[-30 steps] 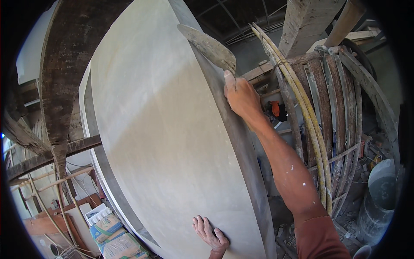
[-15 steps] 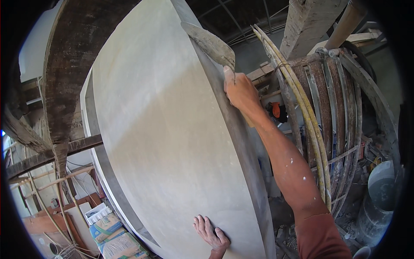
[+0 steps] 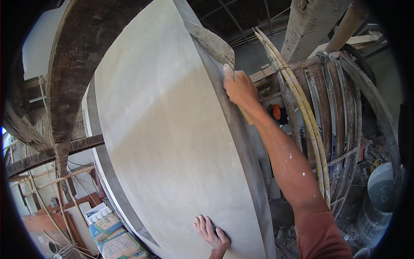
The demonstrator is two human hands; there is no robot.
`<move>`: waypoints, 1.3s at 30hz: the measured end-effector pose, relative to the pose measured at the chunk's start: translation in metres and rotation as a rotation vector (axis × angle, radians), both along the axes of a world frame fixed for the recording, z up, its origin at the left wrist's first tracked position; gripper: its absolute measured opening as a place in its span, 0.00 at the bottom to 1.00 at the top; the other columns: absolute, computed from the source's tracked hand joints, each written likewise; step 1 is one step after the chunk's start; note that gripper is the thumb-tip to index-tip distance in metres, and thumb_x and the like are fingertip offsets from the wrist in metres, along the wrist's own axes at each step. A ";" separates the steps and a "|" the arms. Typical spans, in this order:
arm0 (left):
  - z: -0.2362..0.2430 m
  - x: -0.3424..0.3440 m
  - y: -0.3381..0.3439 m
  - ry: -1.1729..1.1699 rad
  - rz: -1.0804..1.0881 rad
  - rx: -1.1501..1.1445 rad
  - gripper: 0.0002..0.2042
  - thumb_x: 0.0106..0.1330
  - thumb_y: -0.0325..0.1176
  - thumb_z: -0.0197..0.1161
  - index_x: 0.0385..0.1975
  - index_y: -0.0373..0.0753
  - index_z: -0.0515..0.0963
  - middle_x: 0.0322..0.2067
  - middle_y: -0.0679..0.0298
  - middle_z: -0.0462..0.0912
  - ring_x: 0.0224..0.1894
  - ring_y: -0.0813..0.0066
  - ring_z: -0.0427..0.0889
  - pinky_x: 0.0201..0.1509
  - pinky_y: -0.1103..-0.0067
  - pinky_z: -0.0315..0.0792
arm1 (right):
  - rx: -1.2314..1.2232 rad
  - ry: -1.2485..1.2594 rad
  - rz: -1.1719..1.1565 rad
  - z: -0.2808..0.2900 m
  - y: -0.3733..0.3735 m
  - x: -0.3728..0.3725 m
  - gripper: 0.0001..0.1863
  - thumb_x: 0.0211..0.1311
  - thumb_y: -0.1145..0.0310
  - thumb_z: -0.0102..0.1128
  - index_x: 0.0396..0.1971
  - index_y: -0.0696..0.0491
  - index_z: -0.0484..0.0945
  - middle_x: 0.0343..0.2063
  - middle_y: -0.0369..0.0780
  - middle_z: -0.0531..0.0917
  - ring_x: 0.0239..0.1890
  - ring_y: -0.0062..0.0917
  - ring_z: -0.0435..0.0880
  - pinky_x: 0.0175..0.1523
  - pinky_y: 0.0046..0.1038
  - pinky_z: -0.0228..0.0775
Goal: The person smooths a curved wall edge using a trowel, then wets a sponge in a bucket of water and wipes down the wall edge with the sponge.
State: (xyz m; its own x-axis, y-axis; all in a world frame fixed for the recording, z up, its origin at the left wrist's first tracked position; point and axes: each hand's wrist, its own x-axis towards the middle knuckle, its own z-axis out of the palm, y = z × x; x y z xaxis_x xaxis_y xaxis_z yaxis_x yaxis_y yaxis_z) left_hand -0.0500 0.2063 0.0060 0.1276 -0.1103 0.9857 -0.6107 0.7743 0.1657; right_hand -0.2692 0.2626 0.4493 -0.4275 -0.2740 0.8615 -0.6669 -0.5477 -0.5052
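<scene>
A tall, pale plastered column or panel (image 3: pixel 159 146) with a grey side face (image 3: pixel 246 172) fills the middle of my view. My right hand (image 3: pixel 239 88), at the upper right of it, is closed around a trowel's handle. The trowel's flat grey blade (image 3: pixel 211 43) lies along the upper right edge, where the pale face meets the side; whether it touches all along cannot be seen. My left hand (image 3: pixel 211 233) rests low on the pale face, fingers spread and holding nothing.
Weathered timbers (image 3: pixel 69 60) arch at left, crossed by a dark beam (image 3: pixel 73 146). Paper sacks (image 3: pixel 120 246) and a white crate (image 3: pixel 97 211) are at lower left. Curved yellow poles (image 3: pixel 302 103), rusty slatted frames (image 3: pixel 332 108) and a grey post (image 3: pixel 302 26) stand at right, with a metal drum (image 3: pixel 373 228) lower down.
My right hand and the trowel have shifted slightly upward along the edge. My left hand stays in place on the surface. The view has drifted very slightly.
</scene>
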 end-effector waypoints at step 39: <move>0.002 0.007 0.007 0.001 -0.228 0.109 0.25 0.72 0.36 0.51 0.68 0.33 0.69 0.70 0.43 0.64 0.77 0.44 0.54 0.78 0.49 0.40 | 0.267 -0.642 0.923 -0.353 0.189 0.120 0.29 0.83 0.51 0.32 0.23 0.55 0.68 0.15 0.38 0.70 0.14 0.19 0.67 0.22 0.23 0.60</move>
